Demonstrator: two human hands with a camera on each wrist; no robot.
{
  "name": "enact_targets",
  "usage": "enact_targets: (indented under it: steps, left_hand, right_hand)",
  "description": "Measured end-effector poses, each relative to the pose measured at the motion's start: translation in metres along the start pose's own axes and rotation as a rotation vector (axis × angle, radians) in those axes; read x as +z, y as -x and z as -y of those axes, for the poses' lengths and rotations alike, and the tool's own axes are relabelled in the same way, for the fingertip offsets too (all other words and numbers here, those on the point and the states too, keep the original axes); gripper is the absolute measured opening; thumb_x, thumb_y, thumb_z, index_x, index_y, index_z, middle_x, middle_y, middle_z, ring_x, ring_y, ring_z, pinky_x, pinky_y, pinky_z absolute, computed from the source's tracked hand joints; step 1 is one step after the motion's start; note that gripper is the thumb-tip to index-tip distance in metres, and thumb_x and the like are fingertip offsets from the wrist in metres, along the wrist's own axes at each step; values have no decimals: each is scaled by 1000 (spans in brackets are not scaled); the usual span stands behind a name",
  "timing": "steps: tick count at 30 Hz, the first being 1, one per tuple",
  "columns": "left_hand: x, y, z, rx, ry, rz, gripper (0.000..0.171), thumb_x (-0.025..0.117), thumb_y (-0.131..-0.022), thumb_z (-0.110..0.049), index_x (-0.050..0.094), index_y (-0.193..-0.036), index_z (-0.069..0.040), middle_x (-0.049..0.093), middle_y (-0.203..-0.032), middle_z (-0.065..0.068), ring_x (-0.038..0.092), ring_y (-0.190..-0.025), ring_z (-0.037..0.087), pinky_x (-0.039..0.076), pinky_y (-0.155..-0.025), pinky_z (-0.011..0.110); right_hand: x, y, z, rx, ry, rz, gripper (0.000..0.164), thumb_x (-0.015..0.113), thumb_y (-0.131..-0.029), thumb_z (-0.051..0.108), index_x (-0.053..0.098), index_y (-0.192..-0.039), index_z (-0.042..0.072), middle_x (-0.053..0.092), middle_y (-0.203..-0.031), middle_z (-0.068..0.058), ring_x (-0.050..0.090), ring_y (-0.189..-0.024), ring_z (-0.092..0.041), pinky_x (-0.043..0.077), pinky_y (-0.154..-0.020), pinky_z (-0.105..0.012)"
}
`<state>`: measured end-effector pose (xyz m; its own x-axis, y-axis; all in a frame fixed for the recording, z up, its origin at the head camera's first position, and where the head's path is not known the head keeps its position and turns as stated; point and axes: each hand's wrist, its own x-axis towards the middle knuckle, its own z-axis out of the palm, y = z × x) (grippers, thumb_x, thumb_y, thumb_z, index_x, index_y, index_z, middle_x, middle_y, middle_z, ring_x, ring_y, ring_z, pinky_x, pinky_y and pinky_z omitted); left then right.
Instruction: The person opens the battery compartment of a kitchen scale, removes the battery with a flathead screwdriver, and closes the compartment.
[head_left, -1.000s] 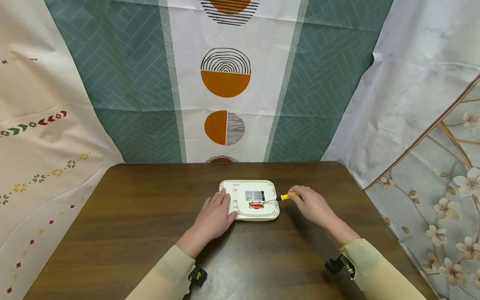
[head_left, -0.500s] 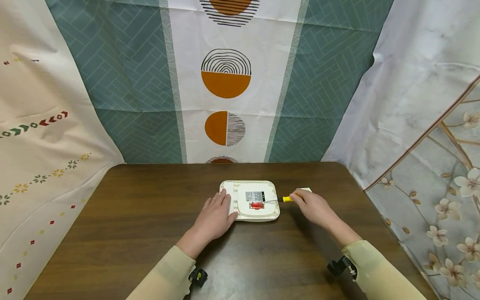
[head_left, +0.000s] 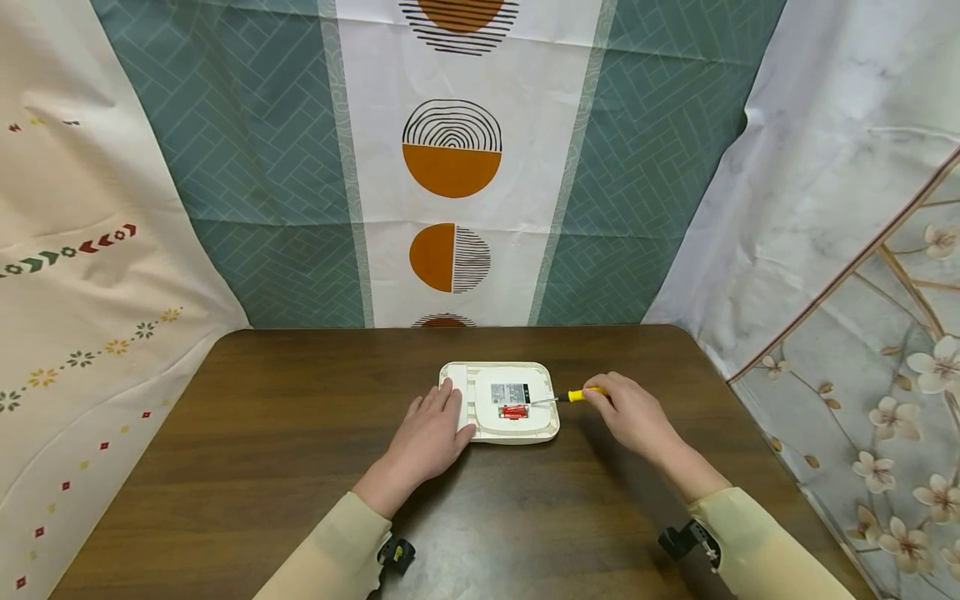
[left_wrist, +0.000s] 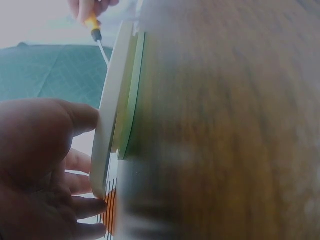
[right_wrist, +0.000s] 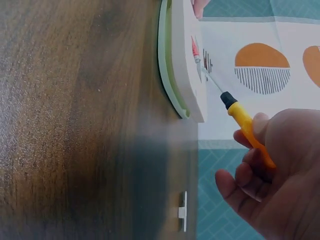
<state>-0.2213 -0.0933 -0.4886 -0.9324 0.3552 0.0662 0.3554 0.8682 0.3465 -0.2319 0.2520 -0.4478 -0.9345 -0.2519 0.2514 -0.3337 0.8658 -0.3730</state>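
Observation:
A flat white device [head_left: 536,425] with rounded corners lies on the table, a printed label on its upper face. In a small recess there sits a red battery [head_left: 513,412]; its silver end shows in the right wrist view. My left hand [head_left: 429,427] rests on the device's left end, fingers extended over it and thumb by the near edge. My right hand [head_left: 628,412] grips the yellow handle of a screwdriver [right_wrist: 241,117] with a black collar. The thin shaft runs leftward, its tip right by the battery's right end.
A small white piece [right_wrist: 183,212] lies on the brown wooden table [head_left: 315,417] near the right hand; in the head view the hand hides it. Patterned cloths [head_left: 622,167] hang behind the table and along both sides.
The screwdriver's tip has shifted slightly right, from over the red battery to its right end. My right hand has moved a little with it. The left hand and the device stay put.

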Motion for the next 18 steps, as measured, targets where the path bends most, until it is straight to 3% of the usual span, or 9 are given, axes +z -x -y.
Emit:
enact_targets:
  steps: [18]
  left_hand:
    - [-1, 1, -1, -3, 3, 8, 71, 64, -113, -39, 44, -164, 7, 33, -174, 29, 35, -160, 48, 29, -128, 63]
  right_hand:
    - [-3, 5, 9, -116, 79, -57, 6, 77, -106, 22, 79, -109, 17, 63, -92, 8, 55, -84, -16, 51, -72, -40]
